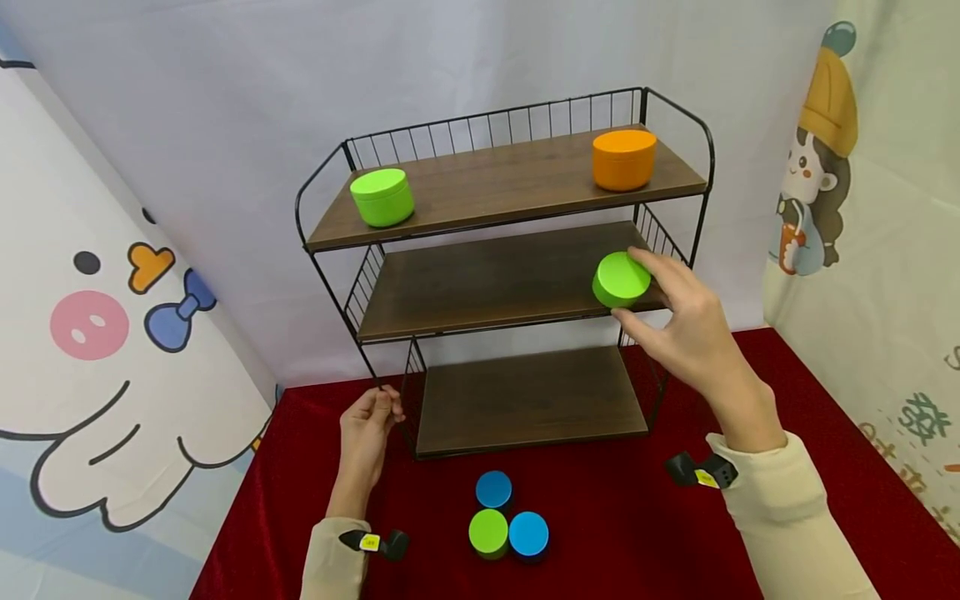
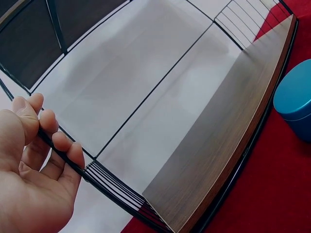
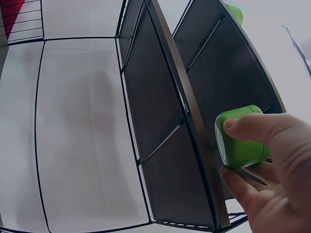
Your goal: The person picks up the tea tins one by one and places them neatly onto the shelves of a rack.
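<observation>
Apparently mid-placement, the right hand (image 1: 686, 325) pinches a green tin (image 1: 621, 280) by the right end of the rack's (image 1: 502, 177) middle shelf (image 1: 487, 283), the left hand (image 1: 367, 425) grips its left post (image 1: 358, 342), and next likely calls for levelling, then release.

I see one tub (image 1: 383, 198) on the rack's (image 1: 532, 400) top left, another tub (image 1: 624, 161) top right, a third tub (image 1: 621, 280) by its middle shelf's (image 1: 487, 287) right end, three tubs (image 1: 489, 533) before it.
</observation>
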Available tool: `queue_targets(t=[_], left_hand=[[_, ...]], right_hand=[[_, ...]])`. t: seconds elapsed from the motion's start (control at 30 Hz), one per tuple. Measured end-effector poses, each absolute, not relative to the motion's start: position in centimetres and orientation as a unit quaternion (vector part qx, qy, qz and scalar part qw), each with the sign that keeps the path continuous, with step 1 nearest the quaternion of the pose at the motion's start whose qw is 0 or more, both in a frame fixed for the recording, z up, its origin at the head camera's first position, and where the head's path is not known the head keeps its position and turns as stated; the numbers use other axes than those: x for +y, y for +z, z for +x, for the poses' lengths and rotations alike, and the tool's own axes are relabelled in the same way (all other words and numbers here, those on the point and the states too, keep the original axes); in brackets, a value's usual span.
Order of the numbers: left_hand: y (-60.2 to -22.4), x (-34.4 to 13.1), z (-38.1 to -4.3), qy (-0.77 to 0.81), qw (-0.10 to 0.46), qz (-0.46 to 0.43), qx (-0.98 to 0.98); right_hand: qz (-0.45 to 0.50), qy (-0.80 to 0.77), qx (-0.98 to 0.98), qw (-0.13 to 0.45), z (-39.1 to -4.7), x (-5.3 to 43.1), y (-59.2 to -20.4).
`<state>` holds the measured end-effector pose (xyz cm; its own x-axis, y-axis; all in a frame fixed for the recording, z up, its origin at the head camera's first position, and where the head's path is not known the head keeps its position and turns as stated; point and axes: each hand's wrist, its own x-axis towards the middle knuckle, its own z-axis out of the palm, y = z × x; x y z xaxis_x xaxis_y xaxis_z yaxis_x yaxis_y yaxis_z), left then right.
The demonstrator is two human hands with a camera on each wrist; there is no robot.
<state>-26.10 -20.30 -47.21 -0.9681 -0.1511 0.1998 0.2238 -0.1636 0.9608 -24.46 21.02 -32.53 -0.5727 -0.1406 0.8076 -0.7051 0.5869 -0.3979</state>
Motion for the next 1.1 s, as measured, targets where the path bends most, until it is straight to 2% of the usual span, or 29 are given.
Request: queue_targets(t=[0.23, 0.63, 1.1], left_hand=[[-47.29, -20.4, -26.19, -0.76, 0.122, -0.028, -0.637], [-47.29, -20.4, -26.19, -0.758, 0.119, -0.032, -0.64], [-47.32, -20.43, -26.09, -0.757, 0.12, -0.034, -0.641]], right_hand=[[0.253, 0.359, -0.811, 0.386, -24.88, 21.26, -32.86], [0.227, 0.398, -0.812, 0.361, -24.63, 20.99, -32.47], [0.212, 0.362, -0.842, 0.339, -24.71, 20.96, -31.94]])
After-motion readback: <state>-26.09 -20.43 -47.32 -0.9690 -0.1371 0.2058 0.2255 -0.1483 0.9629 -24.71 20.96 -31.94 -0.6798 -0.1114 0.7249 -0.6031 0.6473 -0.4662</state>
